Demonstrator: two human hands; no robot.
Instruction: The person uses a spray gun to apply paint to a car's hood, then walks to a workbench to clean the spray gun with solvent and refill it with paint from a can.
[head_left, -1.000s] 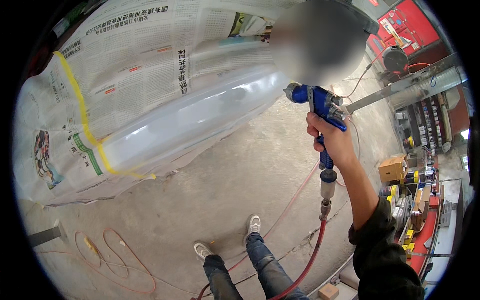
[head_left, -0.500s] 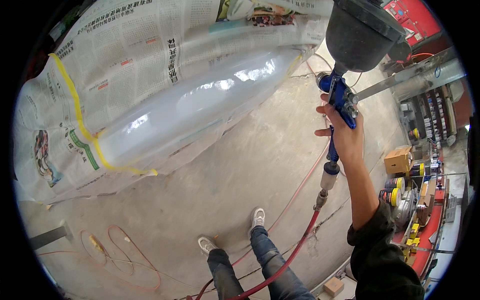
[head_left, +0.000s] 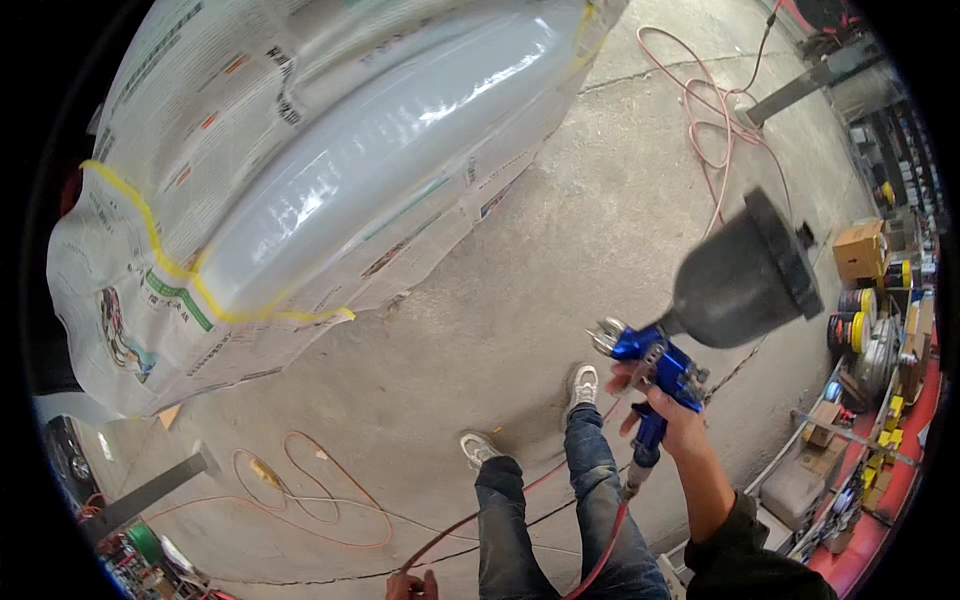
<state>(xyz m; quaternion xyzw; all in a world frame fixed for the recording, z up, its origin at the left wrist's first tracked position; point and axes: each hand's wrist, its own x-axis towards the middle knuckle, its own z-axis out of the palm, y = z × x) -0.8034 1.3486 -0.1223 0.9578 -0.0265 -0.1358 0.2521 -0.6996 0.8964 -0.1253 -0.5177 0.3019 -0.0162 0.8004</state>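
My right hand (head_left: 670,420) grips a blue spray gun (head_left: 655,370) with a dark cup (head_left: 740,280) on top, tilted to the right, and an air hose (head_left: 610,555) fitted below the handle. My left hand (head_left: 410,586), at the lower edge, has its fingers curled on the dark red hose. Up and left of the gun, a glossy pale grey-white long panel (head_left: 370,150) is framed by newspaper (head_left: 170,100) and yellow masking tape (head_left: 150,225).
Coiled hoses (head_left: 700,120) lie on the concrete floor (head_left: 480,300). Steel posts (head_left: 150,490) stand at lower left and upper right. Along the right are cardboard boxes (head_left: 860,250), cans (head_left: 848,333) and a red shelf (head_left: 915,460) of supplies.
The gun has dropped from high beside the panel to lower right, away from it, and its cup is tilted. My left hand has appeared at the bottom. The view has shifted.
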